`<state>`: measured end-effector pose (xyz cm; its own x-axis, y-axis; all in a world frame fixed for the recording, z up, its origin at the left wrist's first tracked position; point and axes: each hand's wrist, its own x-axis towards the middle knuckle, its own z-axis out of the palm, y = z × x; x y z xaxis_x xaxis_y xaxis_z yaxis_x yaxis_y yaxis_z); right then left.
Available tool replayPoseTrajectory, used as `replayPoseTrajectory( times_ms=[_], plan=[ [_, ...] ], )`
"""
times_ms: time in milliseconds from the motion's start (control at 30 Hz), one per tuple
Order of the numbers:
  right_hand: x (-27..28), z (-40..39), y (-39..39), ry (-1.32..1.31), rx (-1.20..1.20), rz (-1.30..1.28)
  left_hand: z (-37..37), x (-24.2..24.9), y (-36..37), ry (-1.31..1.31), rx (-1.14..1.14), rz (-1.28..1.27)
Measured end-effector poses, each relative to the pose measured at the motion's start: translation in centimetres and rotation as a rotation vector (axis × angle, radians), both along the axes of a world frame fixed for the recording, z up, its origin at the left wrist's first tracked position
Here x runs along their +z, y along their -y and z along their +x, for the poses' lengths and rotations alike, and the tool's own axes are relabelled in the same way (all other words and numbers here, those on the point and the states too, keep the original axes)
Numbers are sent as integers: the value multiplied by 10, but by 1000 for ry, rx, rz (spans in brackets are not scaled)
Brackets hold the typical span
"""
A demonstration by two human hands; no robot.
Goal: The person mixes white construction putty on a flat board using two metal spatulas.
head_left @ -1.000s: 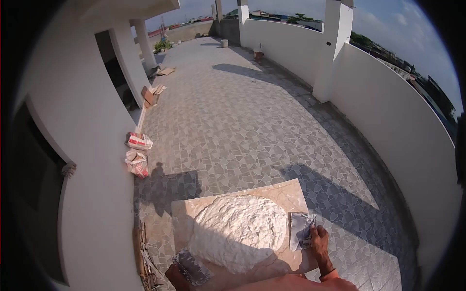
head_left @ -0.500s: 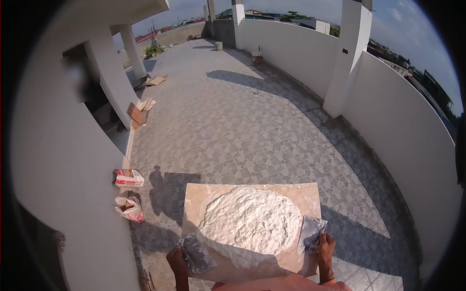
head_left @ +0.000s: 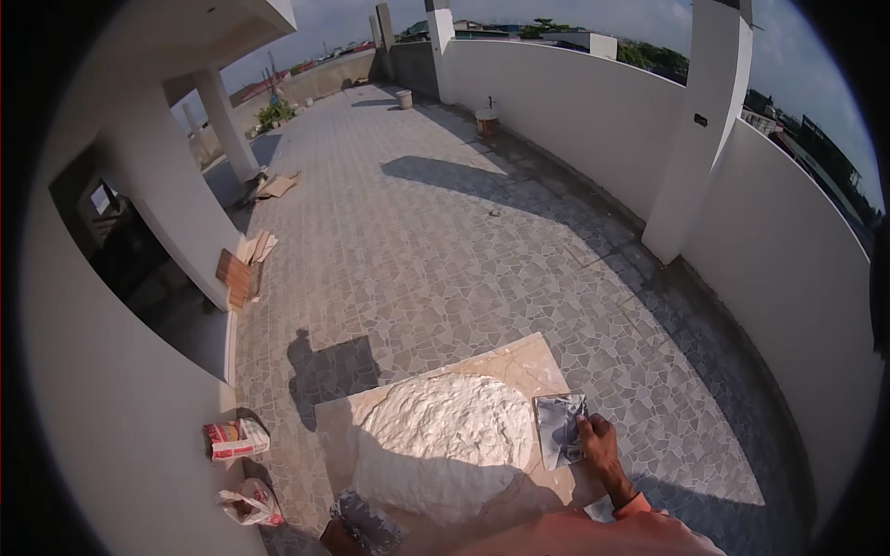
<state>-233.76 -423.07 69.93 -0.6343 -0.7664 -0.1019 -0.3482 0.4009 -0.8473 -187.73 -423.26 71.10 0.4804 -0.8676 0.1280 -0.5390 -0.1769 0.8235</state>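
A wide mound of white, lumpy paste (head_left: 445,440) lies on a beige marbled board (head_left: 538,361) low in the view. My right hand (head_left: 603,449) is closed on a grey patterned sheet (head_left: 560,428) at the board's right edge. At the lower left, my left hand (head_left: 338,537) grips another grey patterned piece (head_left: 369,524) beside the paste; its fingers are mostly hidden. A shadow covers the near part of the mound.
Two red-and-white bags (head_left: 237,439) stand by the left wall. Cardboard pieces (head_left: 237,276) lie near a doorway. A white parapet wall (head_left: 565,102) and pillar (head_left: 700,139) border the right. Buckets (head_left: 487,121) stand farther off on the patterned tile floor (head_left: 445,259).
The board with the paste has tilted in view, its right side higher, and shifted left. My left hand is lower in view. The camera view has turned, showing more of the doorway.
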Motion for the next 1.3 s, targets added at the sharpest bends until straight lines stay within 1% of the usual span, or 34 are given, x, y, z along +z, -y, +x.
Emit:
replayPoseTrajectory(
  times_ms=[100, 200, 300, 333, 367, 433, 467, 500, 533, 633, 700, 733, 767, 800, 833, 867, 900, 967, 1033, 1067, 1100, 1133, 1167, 1233, 1300],
  plan=[
    [-8, 4, 84, 38, -7, 19, -4, -8, 84, -85, 25, 25],
    [-31, -13, 180, 73, -28, -8, -22, -14, 192, -173, 31, 38],
    [-32, -40, 275, -51, -94, 33, -45, -13, 300, -250, 29, 38],
    [-32, -51, 304, -99, -83, 8, -41, -22, 341, -158, -67, 75],
    [-26, -52, 324, -36, -106, 20, -40, -27, 372, -179, -72, 79],
    [10, -53, 379, 78, -167, 6, -48, -26, 454, -236, -102, 52],
    [6, -60, 408, 62, -197, 23, -53, -25, 495, -221, -132, 38],
    [-6, -60, 410, 42, -224, 42, -53, -25, 512, -210, -158, 26],
    [-14, -68, 439, 27, -250, 71, -61, -28, 550, -194, -182, 24],
    [-25, -89, 526, 103, -324, 12, -92, -38, 649, -215, -152, 45],
    [-42, -105, 590, 97, -295, -16, -108, -41, 711, -233, -142, 38],
    [-49, -107, 611, 98, -280, -28, -110, -40, 729, -238, -137, 36],
    [-52, -112, 643, 96, -267, -15, -113, -37, 758, -181, -142, 55],
    [-48, -130, 703, 68, -244, -54, -125, -43, 804, -151, -145, 23],
    [-47, -131, 740, 72, -226, -47, -121, -40, 831, -88, -147, 36],
    [-40, -124, 765, 89, -210, -15, -110, -39, 850, -45, -133, 51],
    [-24, -135, 815, 78, -174, -25, -116, -49, 887, -33, -105, 24],
    [-7, -147, 872, 47, -96, -13, -131, -47, 921, -27, -37, 31],
    [1, -156, 935, 12, -28, -7, -149, -29, 965, -37, 25, 63],
    [6, -159, 968, 41, -38, -17, -148, -40, 992, -171, 55, 65],
    [4, -161, 999, 63, -47, -38, -138, -63, 1012, -304, 85, 74],
    [-2, -164, 1029, 86, -52, -48, -139, -69, 1031, -435, 123, 90],
    [-7, -170, 1058, 108, -54, -56, -143, -76, 1057, -393, 136, 73],
    [-13, -179, 1107, 84, -50, -44, -164, -73, 1116, -311, 152, 33],
    [-16, -188, 1172, 73, -71, -44, -161, -113, 1191, -155, 88, -11]
  ],
)
